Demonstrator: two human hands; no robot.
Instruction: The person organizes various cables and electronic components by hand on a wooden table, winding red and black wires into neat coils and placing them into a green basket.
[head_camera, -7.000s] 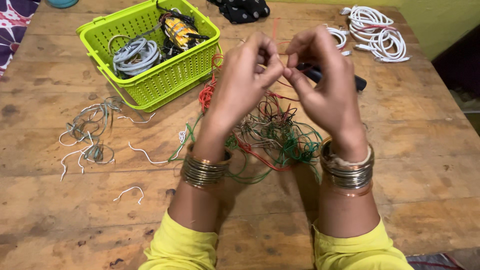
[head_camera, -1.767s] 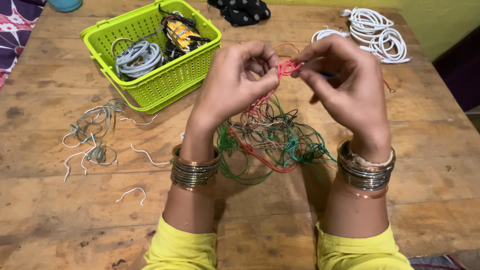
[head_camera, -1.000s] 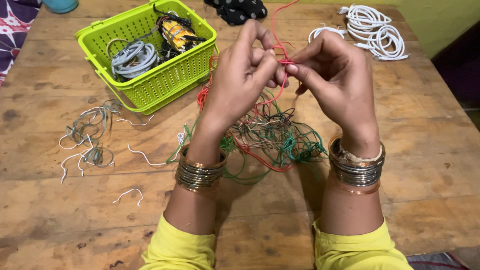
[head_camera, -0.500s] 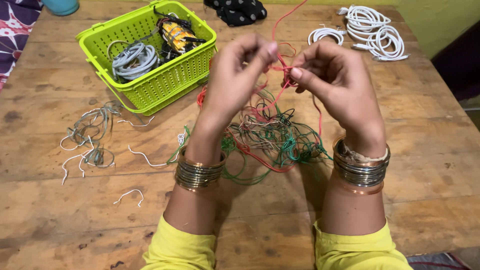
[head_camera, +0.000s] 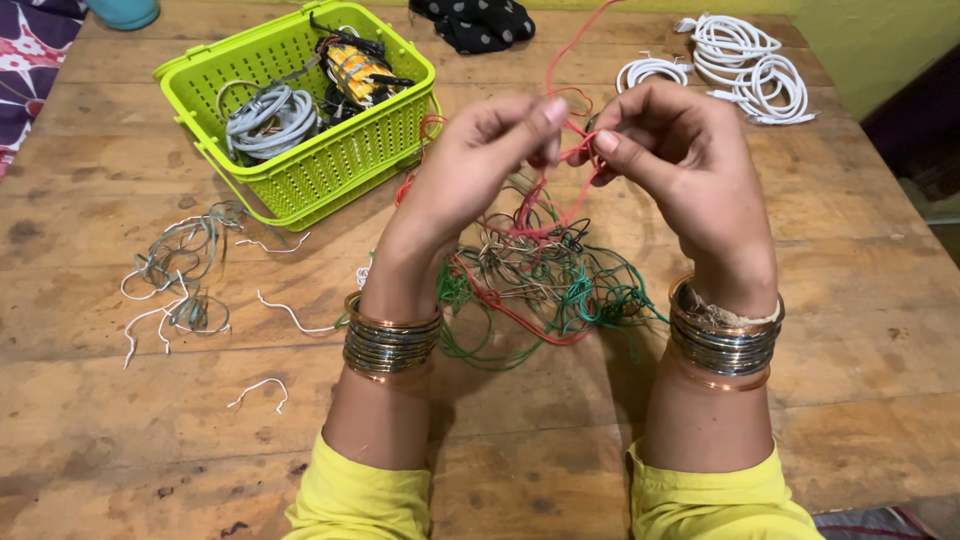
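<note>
Right now both hands are raised above the wooden surface (head_camera: 850, 300), forearms rising steeply from the near edge, yellow sleeves at the elbows and stacks of metal bangles on each wrist. The left hand (head_camera: 470, 165) is turned with its back toward the camera, fingers curled in, thumb and forefinger pressed together on a thin red wire (head_camera: 560, 70). The right hand (head_camera: 680, 160) faces it, just beside it, its forefinger and thumb likewise pinching the same red wire; the fingertips of the two hands are nearly touching. One end of the red wire curves up and away past the top of the view, while its lower loop hangs down between the palms into a tangled heap of green, red and pale wires (head_camera: 545, 275), which lies on the surface directly under the hands, between the two wrists.

To the left, a lime green basket (head_camera: 320, 170) sits on the surface holding a grey coiled cable (head_camera: 270, 115) and a yellow and black bundle. Near it lie loose grey and white wire scraps (head_camera: 180, 270). Coiled white cables (head_camera: 745, 65) rest at the far right corner, well apart from the hands, and a dark dotted cloth (head_camera: 480, 20) lies at the far edge
</note>
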